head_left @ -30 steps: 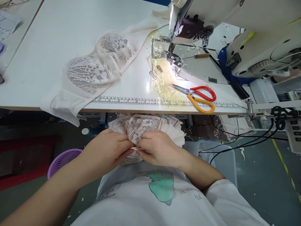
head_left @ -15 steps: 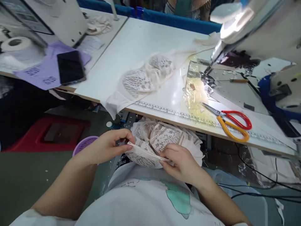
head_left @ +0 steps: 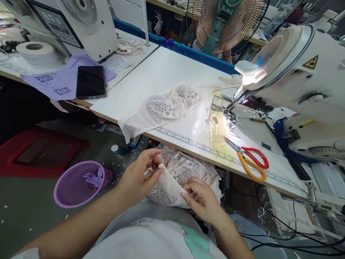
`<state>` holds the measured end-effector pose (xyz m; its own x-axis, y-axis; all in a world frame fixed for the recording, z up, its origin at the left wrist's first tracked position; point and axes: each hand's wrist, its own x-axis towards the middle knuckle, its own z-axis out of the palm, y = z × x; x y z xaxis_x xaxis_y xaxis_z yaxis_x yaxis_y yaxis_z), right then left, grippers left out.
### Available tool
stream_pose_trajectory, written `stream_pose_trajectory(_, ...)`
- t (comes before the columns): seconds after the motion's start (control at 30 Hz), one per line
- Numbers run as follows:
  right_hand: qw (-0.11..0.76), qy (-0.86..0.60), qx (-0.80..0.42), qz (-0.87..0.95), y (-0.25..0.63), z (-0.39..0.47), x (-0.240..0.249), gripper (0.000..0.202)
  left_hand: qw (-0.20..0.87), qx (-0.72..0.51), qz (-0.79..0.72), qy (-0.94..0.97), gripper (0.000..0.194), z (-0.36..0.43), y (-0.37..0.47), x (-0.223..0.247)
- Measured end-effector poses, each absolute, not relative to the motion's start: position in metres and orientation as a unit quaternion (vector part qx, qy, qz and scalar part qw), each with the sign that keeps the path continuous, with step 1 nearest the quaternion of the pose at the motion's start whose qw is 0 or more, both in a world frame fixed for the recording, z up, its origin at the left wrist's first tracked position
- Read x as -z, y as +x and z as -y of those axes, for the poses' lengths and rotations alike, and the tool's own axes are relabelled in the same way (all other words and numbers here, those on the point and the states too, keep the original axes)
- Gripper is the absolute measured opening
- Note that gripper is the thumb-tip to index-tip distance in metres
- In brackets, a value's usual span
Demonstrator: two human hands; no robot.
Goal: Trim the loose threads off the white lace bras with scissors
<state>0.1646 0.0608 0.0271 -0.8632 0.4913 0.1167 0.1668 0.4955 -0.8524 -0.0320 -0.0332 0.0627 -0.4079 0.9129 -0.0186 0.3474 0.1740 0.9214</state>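
A white lace bra [head_left: 185, 171] lies bunched in my lap below the table edge. My left hand [head_left: 147, 169] pinches its edge band between thumb and fingers. On the band's right end, my right hand [head_left: 198, 196] has its thumb and fingertips closed, so the strip is stretched between both hands. Another lace bra [head_left: 161, 108] rests on the white table [head_left: 172, 64], its near wing hanging over the front edge.
Scissors with red and orange handles [head_left: 252, 162] lie near the sewing machine [head_left: 291, 72] at right. A black phone [head_left: 91, 82] sits on purple paper at left. A purple basket [head_left: 60, 185] stands on the floor, and a fan [head_left: 229, 21] is behind the table.
The view has shifted, showing more of the fan and basket. My left hand has raised its end of the band, which now slopes down to the right and shows its flat face.
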Motion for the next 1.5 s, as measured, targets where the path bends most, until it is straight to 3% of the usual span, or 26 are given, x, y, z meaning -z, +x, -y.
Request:
stream_pose_trajectory(0.17,0.187,-0.195,-0.435,0.859,0.16,-0.06,-0.027,0.013,0.277,-0.415,-0.722,0.48,0.032,0.034,-0.044,-0.063)
stream_pose_trajectory(0.27,0.214,-0.184,-0.397,0.873,0.154,-0.058,-0.025,0.016,0.096,-0.324,-0.751,0.567,0.031,0.035,-0.049,-0.063)
stream_pose_trajectory(0.33,0.228,-0.183,-0.37,0.882,0.151,-0.057,-0.022,0.019,0.028,-0.287,-0.691,0.663,0.033,0.032,-0.046,-0.06)
stream_pose_trajectory(0.5,0.191,-0.223,-0.344,0.892,0.151,-0.057,-0.017,0.02,0.155,-0.248,-0.497,0.817,0.022,0.017,-0.028,-0.044)
stream_pose_trajectory(0.67,0.12,-0.205,-0.322,0.917,0.161,-0.062,-0.019,0.009,0.248,-0.163,-0.523,0.799,0.017,0.005,-0.025,-0.031)
stream_pose_trajectory(0.87,0.042,-0.219,-0.279,0.934,0.181,-0.08,-0.022,0.006,0.333,-0.172,-0.537,0.756,0.012,-0.008,-0.027,-0.028)
stream_pose_trajectory(1.23,0.078,-0.204,-0.349,0.911,0.227,-0.102,-0.021,0.01,0.383,-0.124,-0.581,0.708,0.015,-0.017,-0.036,-0.037)
stream_pose_trajectory(1.5,0.116,-0.327,-0.423,0.837,0.242,-0.109,-0.01,0.011,0.41,-0.1,-0.625,0.656,0.026,-0.025,-0.057,-0.034)
